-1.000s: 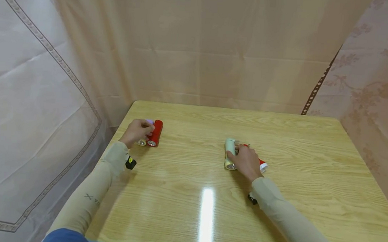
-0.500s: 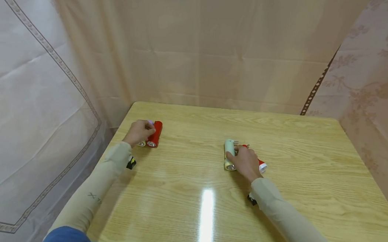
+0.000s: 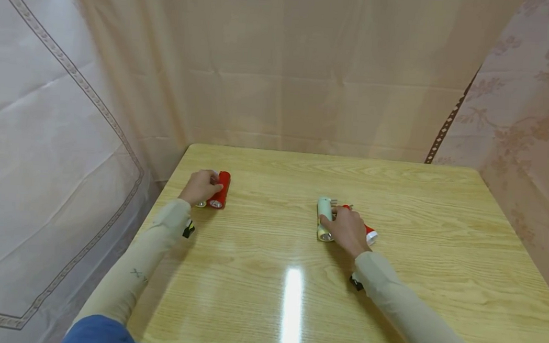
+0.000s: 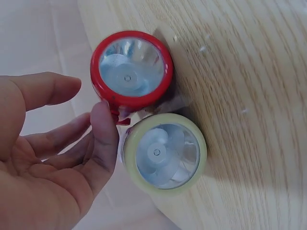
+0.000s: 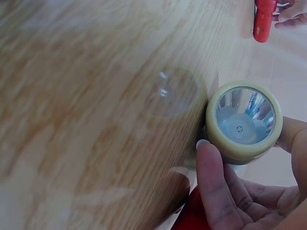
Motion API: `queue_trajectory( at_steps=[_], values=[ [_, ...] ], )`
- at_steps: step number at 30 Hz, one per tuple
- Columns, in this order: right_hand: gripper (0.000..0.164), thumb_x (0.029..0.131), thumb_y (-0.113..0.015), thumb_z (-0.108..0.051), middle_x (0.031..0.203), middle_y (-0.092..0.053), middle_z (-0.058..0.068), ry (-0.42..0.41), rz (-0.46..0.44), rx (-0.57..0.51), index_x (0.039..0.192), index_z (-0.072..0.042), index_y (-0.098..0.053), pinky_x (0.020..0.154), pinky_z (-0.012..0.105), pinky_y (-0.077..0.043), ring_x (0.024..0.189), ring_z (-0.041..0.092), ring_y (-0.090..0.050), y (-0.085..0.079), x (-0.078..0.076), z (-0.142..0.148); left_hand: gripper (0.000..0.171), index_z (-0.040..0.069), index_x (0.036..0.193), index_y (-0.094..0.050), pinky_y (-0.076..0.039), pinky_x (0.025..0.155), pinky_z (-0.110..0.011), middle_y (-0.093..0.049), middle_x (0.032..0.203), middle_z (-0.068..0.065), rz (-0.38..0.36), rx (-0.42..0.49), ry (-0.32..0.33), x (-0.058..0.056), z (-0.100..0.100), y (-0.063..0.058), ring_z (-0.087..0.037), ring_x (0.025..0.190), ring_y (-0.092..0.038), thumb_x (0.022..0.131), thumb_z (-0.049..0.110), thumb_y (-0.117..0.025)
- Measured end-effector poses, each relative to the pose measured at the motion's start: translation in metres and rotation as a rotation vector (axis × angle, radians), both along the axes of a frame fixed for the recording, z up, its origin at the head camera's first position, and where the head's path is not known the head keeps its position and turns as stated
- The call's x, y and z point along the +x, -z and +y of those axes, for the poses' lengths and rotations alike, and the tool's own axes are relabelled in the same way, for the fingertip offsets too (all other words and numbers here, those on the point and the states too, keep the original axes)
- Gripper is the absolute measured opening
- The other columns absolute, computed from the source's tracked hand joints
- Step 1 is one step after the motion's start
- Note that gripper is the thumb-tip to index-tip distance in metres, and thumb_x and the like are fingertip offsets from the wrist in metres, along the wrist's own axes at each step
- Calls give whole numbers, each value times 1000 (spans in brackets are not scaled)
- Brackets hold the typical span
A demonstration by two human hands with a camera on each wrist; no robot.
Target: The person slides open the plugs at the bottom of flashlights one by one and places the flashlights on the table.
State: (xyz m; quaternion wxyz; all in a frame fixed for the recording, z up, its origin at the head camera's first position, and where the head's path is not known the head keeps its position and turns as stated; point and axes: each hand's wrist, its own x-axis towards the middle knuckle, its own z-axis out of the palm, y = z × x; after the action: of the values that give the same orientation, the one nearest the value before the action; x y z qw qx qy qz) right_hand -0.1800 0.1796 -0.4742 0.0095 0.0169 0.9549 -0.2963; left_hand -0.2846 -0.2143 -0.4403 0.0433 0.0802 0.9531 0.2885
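Observation:
My left hand [image 3: 200, 186] hovers at a red flashlight [image 3: 224, 183] on the table's far left, with thumb and fingers reaching over its body. In the left wrist view one fingertip is right at the red rim, while the thumb stands apart from it. Beside it lies a second flashlight [image 4: 166, 155] with a cream rim, its body mostly hidden under that hand. My right hand [image 3: 348, 231] pinches a mint-green flashlight [image 3: 325, 208] with a cream head, thumb on one side and fingers on the other. Both flashlights' lenses at left face my side.
A red flashlight with a white head [image 3: 371, 236] lies partly hidden beneath my right hand. Metal prongs [image 3: 334, 201] stick out at the mint flashlight's far end. The wooden table [image 3: 261, 233] ends at a beige curtain [image 3: 279, 88] behind.
My left hand has shifted slightly right, farther over the red flashlight, covering more of the flashlight beside it. My right hand stays in place on the mint flashlight.

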Motion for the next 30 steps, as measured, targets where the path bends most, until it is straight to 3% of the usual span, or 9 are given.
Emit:
queue_trajectory(
  at_steps=[7, 16, 19, 24, 30],
  values=[
    [48, 98, -67, -36, 72, -59, 6, -6, 6, -1, 122, 5, -70, 47, 27, -33, 56, 16, -43, 0, 0, 0, 34, -9, 124, -65, -56, 94, -46, -67, 119, -24, -35, -13, 10, -3, 5, 2, -36, 109, -64, 99, 13, -69],
    [50, 97, -67, -37, 75, -62, 7, -12, 18, 9, 123, 6, -69, 47, 28, -35, 58, 17, -46, 0, -1, 0, 34, -9, 122, -68, -56, 90, -44, -69, 117, -24, -17, -86, 11, -5, 9, 4, -33, 104, -65, 98, 15, -71],
    [51, 97, -67, -37, 75, -62, 8, -11, 17, 10, 123, 7, -69, 47, 27, -35, 58, 17, -46, -1, 0, 0, 27, -7, 112, -72, -55, 81, -39, -70, 108, -20, -13, -103, 12, -6, 11, 3, -28, 92, -63, 97, 15, -71],
    [50, 98, -67, -37, 73, -60, 7, -15, 15, 10, 123, 7, -69, 46, 27, -33, 56, 16, -44, 0, -1, 0, 24, -3, 93, -73, -43, 64, -31, -65, 86, -11, -39, -110, 4, -7, 13, 2, -22, 73, -51, 97, 21, -73],
    [48, 98, -67, -37, 73, -60, 7, -12, 14, 4, 121, 5, -70, 47, 28, -33, 56, 17, -45, 0, -2, -1, 36, -8, 105, -75, -48, 68, -32, -73, 102, -18, -72, -111, 7, -7, 15, 2, -25, 80, -57, 96, 26, -74]
  ],
)
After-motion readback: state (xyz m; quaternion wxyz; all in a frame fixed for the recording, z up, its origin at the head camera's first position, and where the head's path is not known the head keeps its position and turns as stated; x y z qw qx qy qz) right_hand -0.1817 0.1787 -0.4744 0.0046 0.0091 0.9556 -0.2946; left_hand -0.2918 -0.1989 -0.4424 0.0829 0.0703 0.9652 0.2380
